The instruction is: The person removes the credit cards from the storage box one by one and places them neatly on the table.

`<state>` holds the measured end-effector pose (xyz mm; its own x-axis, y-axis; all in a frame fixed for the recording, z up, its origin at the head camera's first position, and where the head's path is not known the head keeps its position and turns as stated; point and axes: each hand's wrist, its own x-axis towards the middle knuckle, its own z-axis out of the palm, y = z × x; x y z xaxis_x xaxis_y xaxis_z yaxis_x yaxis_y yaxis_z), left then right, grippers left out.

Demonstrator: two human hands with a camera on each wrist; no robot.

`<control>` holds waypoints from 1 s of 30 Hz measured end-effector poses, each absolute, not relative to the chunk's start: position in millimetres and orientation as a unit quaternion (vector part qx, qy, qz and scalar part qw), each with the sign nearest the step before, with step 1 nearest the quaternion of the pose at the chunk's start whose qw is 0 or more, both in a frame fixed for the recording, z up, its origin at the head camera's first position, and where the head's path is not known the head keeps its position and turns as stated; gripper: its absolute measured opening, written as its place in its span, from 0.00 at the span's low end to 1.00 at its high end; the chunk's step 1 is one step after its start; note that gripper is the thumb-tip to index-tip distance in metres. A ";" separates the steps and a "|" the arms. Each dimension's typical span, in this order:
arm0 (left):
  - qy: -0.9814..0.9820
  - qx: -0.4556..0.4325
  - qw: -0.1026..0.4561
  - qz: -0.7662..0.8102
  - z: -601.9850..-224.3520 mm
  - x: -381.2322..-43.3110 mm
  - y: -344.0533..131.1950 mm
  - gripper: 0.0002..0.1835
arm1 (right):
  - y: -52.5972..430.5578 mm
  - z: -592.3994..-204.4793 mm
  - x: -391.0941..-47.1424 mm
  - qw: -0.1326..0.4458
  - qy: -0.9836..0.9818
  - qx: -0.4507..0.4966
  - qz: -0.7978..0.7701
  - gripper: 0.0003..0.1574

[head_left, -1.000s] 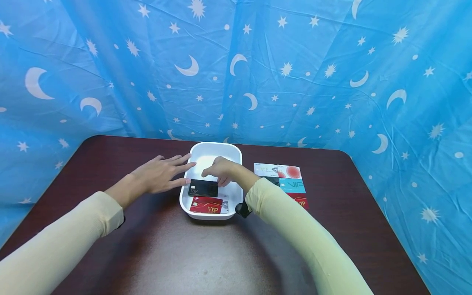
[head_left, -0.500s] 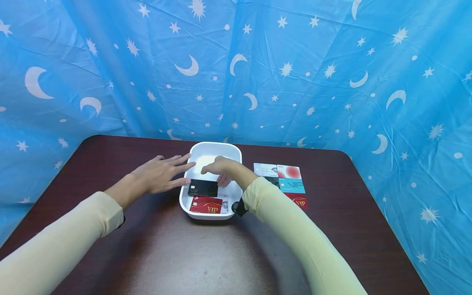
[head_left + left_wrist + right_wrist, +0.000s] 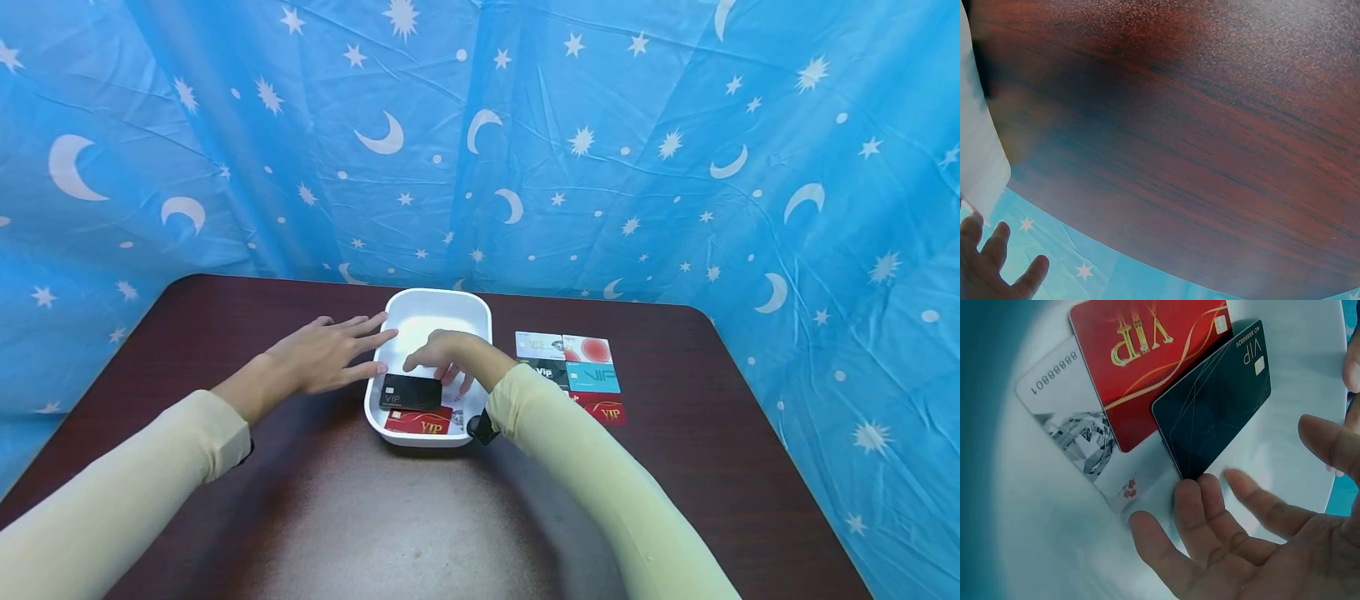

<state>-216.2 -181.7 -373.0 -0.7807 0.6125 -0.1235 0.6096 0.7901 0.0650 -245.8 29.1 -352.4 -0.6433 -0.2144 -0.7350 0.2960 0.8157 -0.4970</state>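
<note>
A white plastic tray (image 3: pixel 461 308) holds a black VIP card (image 3: pixel 410 393), a red VIP card (image 3: pixel 417 422) and a white card with a diamond picture (image 3: pixel 1085 440). The black card overlaps the red one, which lies over the white one. My right hand (image 3: pixel 453 350) reaches into the tray, fingers loosely spread. In the right wrist view two fingertips (image 3: pixel 1189 490) meet the black card's corner; no finger or thumb wraps it. Fingers spread and straight, my left hand (image 3: pixel 318 354) rests its fingertips on the tray's left rim. Only part of that hand shows in the left wrist view.
Right of the tray, several cards lie in two columns on the dark wooden table (image 3: pixel 675 433), among them a teal card (image 3: pixel 592 377) and a red card (image 3: pixel 603 408). My right forearm passes in front of them. A blue star-and-moon curtain (image 3: pixel 480 150) hangs behind the table.
The black card has slid toward me, covering more of the red card. My right hand has shifted slightly left and nearer, showing more of the cards on the table. My left hand stays put.
</note>
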 end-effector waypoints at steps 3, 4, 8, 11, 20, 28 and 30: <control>0.944 0.323 0.069 0.012 -371.8 -215.8 -181.5 0.36 | 27.9 -352.9 -245.5 0.425 0.859 0.012 -0.286 0.30; 0.944 0.322 0.069 0.012 -371.5 -215.6 -181.4 0.36 | 27.3 -353.2 -245.6 0.425 0.861 0.007 -0.281 0.28; 0.944 0.321 0.069 0.013 -370.9 -215.2 -181.2 0.36 | 24.6 -355.3 -246.1 0.428 0.866 -0.011 -0.258 0.24; 0.944 0.321 0.069 0.015 -371.1 -215.1 -181.2 0.36 | 23.0 -356.5 -245.7 0.431 0.869 -0.022 -0.242 0.22; 0.943 0.325 0.070 0.019 -372.4 -215.2 -181.8 0.35 | 18.8 -356.8 -240.6 0.442 0.873 -0.050 -0.200 0.21; 0.941 0.332 0.069 0.018 -372.0 -214.6 -182.7 0.35 | 16.8 -358.9 -237.5 0.455 0.869 -0.075 -0.180 0.24; 0.941 0.333 0.067 0.018 -372.0 -214.5 -182.7 0.35 | 16.4 -358.7 -236.5 0.454 0.870 -0.081 -0.175 0.25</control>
